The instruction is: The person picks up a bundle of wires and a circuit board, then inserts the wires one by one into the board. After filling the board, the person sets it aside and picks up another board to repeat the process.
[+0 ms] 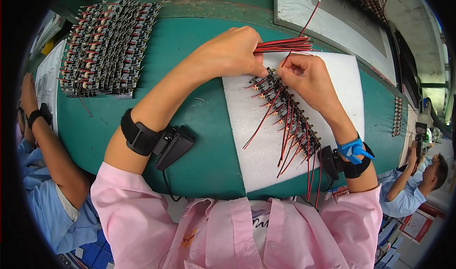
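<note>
My left hand [240, 52] is closed around a bundle of red and black wires [285, 44], whose ends point right. Its thumb reaches down to the far end of a panel of small black circuit boards [287, 114]. Between the pinched thumb and finger of my right hand [304, 76] is a single red and black wire [311, 17], slanting up and to the right. That hand hovers at the top end of the panel; whether the wire's tip touches a board is hidden. Several wires hang from the panel toward me. Under it lies a white foam sheet [256, 162].
Stacked circuit board panels [107, 50] stand at the far left of the green table [199, 107]. A grey metal frame [327, 26] runs along the back right. Another panel [397, 117] lies at the right. People in blue sit at left and right [403, 188].
</note>
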`<state>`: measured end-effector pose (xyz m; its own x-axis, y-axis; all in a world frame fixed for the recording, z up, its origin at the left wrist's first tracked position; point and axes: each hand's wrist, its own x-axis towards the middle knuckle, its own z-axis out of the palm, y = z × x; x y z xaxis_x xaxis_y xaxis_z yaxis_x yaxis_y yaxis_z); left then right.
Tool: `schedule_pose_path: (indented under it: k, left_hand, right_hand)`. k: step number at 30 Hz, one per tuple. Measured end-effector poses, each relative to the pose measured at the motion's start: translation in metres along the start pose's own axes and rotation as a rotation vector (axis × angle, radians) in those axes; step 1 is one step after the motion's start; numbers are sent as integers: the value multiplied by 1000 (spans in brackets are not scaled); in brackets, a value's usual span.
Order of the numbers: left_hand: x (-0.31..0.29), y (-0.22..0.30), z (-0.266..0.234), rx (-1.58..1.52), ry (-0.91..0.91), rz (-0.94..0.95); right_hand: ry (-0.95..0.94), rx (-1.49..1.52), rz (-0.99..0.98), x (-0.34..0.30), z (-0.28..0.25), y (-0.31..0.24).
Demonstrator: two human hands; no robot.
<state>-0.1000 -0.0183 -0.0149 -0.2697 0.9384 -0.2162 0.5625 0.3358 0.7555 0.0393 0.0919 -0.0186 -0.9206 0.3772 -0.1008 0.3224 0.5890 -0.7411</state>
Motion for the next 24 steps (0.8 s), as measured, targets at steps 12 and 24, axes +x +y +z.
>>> schedule_pose_path:
  k: [12, 24]
  left_hand:
    - [3, -6, 0, 15, -7, -22]
    - [-26, 28, -49, -952, 321, 213]
  right_hand:
    - [26, -118, -119, -3, 0, -3]
    - [106, -400, -379, -13, 0, -12]
